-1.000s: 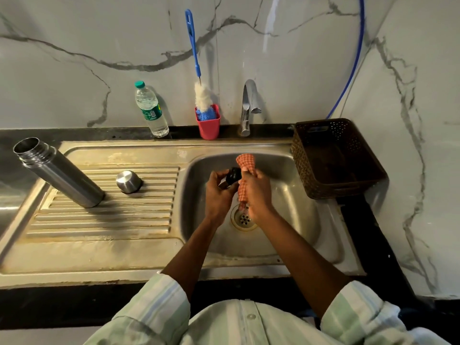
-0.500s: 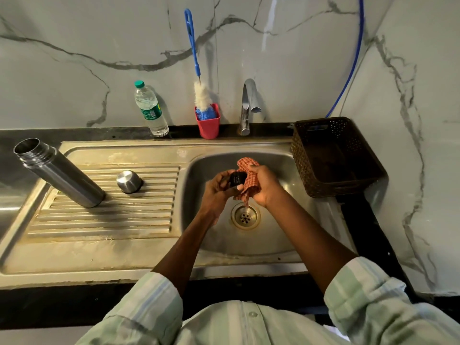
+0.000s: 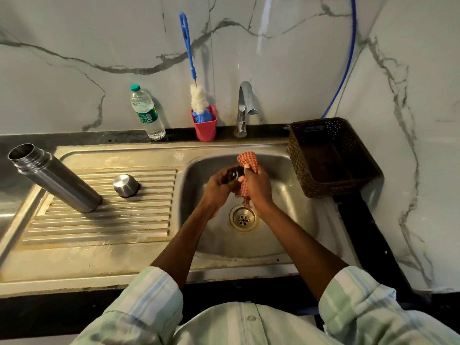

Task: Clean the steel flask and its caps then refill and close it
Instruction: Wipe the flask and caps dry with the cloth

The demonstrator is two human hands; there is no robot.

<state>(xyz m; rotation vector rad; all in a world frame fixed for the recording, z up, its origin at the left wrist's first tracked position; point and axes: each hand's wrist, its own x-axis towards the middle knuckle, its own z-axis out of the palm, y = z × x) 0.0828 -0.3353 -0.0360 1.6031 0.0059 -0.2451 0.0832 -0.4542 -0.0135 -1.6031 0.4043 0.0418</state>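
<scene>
Left hand: grips small dark cap over sink basin. Right hand: clutches checked cloth against cap. Steel flask: open, on drainboard's left end; steel cap beside it.

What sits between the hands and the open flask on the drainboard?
Only the steel cap, standing on the drainboard between the sink bowl and the flask. Both hands are occupied: left hand holds a dark inner cap, right hand the checked cloth.

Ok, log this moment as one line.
left hand: holds dark cap | right hand: wipes it, checked cloth | flask: open, on drainboard
</scene>
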